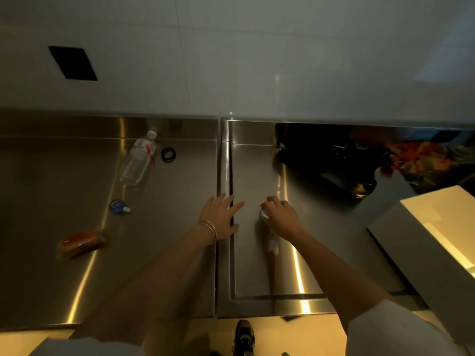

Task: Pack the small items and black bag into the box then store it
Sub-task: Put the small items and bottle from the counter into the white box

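Observation:
My right hand (281, 217) is closed over a small white crumpled item (264, 214) on the steel counter, near the middle. My left hand (222, 218) lies flat and open on the counter beside the seam, holding nothing. A black bag (331, 160) lies at the back right. An open white box (437, 235) stands at the right edge. On the left counter lie a clear water bottle (138, 160), a black ring-shaped band (168, 154), a small blue round item (118, 207) and an orange packet (82, 243).
Two steel counters (64, 278) meet at a seam (226, 176) under a white tiled wall. A colourful red-and-orange item (421, 155) lies behind the black bag. A black rectangle (73, 62) is on the wall. My shoe (244, 335) shows on the floor below.

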{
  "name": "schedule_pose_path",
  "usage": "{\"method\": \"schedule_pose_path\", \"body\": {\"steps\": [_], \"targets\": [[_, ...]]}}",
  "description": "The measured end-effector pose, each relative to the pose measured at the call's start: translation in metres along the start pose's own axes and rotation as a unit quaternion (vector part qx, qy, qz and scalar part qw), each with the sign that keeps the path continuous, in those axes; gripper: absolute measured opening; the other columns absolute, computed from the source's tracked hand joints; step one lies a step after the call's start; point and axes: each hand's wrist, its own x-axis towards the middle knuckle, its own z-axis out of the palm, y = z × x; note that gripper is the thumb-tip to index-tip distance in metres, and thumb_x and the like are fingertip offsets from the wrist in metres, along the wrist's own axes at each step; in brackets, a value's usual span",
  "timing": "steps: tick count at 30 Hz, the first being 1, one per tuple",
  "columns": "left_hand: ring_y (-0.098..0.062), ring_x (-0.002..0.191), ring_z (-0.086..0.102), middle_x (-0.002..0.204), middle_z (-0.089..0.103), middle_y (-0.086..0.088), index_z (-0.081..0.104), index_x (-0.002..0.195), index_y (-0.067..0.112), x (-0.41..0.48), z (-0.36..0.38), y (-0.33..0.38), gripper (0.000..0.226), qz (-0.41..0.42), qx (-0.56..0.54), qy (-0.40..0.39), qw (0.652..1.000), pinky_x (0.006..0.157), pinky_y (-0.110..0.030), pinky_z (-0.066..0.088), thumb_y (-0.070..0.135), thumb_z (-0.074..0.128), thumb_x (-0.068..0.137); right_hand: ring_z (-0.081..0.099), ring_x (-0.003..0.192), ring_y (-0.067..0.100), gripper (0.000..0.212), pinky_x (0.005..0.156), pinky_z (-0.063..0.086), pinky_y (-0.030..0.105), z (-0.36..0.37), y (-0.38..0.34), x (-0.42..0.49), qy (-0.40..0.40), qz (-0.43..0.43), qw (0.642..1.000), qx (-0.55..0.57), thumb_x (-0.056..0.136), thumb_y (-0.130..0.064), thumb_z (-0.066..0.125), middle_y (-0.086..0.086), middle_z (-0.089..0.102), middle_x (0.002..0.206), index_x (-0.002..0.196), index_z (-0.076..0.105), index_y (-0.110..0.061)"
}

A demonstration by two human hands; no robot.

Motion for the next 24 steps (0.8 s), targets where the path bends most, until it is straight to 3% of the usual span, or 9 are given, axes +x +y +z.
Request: {"method": "schedule_pose_path", "body": {"steps": [9,14,24], "targets": [[-0.029,0.141,0.013,0.154,0.016,-0.007,0.012,0.146,0.032,0.034,0.009,0.009,0.069,-0.019,-0.006,-0.021,1.000,0.114,-0.048,0.016,0.047,0.047,0.088,0.046,0.119,0.032,0.043,0.096,0.042,0.041,0.013,0.028,0.031,-0.022,-0.020,0.999,0.016,0.088,-0.029,0.056,0.003,0.037,0.144,0.129,0.044,-0.025],[-0.029,0.141,0.012,0.155,0.015,-0.007,0.012,0.146,0.032,0.036,0.012,0.009,0.068,-0.027,-0.013,-0.028,0.999,0.114,-0.048,0.015,0.046,0.046,0.088,0.027,0.137,0.031,0.058,0.111,0.023,0.048,0.007,0.029,0.040,-0.033,-0.026,0.998,0.040,0.084,-0.037,0.060,0.003,0.026,0.152,0.137,0.037,-0.030],[-0.031,0.140,0.017,0.153,0.022,-0.008,0.022,0.144,0.031,-0.029,0.019,-0.066,0.059,-0.129,-0.038,-0.001,0.991,0.112,-0.048,0.017,0.046,0.041,0.090,0.022,0.140,0.027,0.057,0.114,0.019,0.047,0.006,-0.059,0.073,-0.042,-0.151,0.987,0.045,0.087,-0.029,0.056,0.005,0.024,0.153,0.139,0.033,-0.028]]}}
